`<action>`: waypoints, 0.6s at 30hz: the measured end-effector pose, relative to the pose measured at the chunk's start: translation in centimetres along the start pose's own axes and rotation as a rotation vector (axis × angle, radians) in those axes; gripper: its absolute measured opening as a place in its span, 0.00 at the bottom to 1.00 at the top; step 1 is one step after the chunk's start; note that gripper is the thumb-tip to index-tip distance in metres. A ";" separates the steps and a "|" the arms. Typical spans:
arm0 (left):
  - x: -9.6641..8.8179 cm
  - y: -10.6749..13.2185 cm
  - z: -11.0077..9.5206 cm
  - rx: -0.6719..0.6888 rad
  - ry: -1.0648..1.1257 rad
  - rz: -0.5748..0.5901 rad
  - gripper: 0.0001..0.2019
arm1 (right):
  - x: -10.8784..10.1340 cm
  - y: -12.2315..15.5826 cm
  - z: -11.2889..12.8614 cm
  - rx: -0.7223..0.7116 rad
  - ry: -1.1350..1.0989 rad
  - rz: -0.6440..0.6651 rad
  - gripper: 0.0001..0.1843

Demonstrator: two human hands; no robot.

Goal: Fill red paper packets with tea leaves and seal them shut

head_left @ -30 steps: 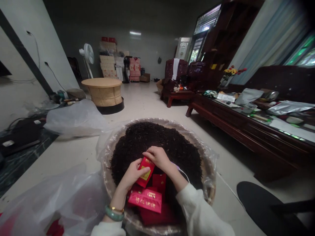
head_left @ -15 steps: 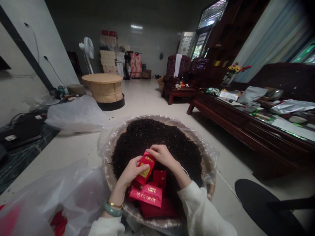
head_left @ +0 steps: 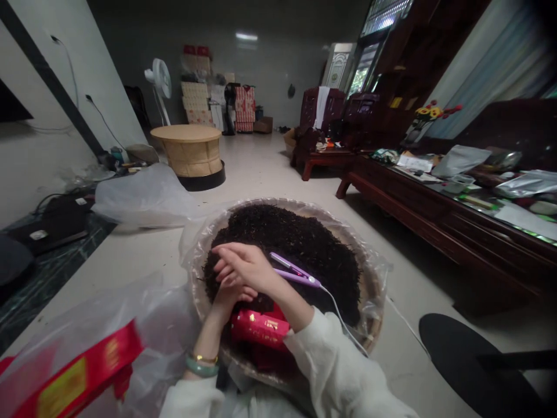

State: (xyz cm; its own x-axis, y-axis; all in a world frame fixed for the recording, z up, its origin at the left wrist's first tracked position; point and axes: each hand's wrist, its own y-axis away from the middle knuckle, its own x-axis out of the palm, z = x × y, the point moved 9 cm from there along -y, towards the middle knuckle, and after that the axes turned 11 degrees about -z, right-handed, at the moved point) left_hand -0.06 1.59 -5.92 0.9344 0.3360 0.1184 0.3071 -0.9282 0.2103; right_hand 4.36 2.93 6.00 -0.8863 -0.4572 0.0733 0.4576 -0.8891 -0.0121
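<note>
My right hand [head_left: 250, 264] stretches leftward over the basket, fingers extended and empty, crossing above my left hand [head_left: 232, 292]. My left hand is partly hidden below it; its visible fingers are apart and hold nothing I can see. Under both lies a heap of dark, dried tea leaves [head_left: 300, 229] in a round, plastic-lined basket [head_left: 375, 296]. A purple mini flat iron [head_left: 300, 275] rests on the leaves, its jaws spread and its white cord running right. Red foil packets [head_left: 261, 328] lie at the near side. Another red packet [head_left: 82, 374], blurred, is in the air at lower left.
Clear plastic bags [head_left: 148, 197] lie on the floor to the left, one below the airborne packet. A woven drum-shaped stand [head_left: 187, 154] is ahead. A long wooden table [head_left: 404, 206] runs along the right. A black round base [head_left: 461, 360] stands at lower right.
The red packet has left my hands and flown to the lower left. My right hand has swung left across my left hand, and the purple flat iron has come into sight.
</note>
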 end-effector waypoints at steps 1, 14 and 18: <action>0.2 0.7 -0.2 0.009 -0.076 0.051 0.10 | -1.1 0.0 -0.9 0.027 0.026 -0.033 0.21; 1.1 4.6 -0.1 0.457 -1.059 0.318 0.05 | -10.7 4.5 -6.6 -0.315 0.829 -0.282 0.11; -0.5 3.0 -2.5 0.464 -0.770 0.143 0.04 | -12.1 4.9 -6.2 -0.439 0.877 -0.385 0.13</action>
State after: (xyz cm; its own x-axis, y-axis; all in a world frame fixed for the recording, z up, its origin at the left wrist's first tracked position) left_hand -0.03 -0.96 -2.92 0.7803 0.1679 -0.6024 0.0654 -0.9799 -0.1883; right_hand 16.90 3.98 -1.17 -0.7873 0.1570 -0.5962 0.2240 -0.8281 -0.5139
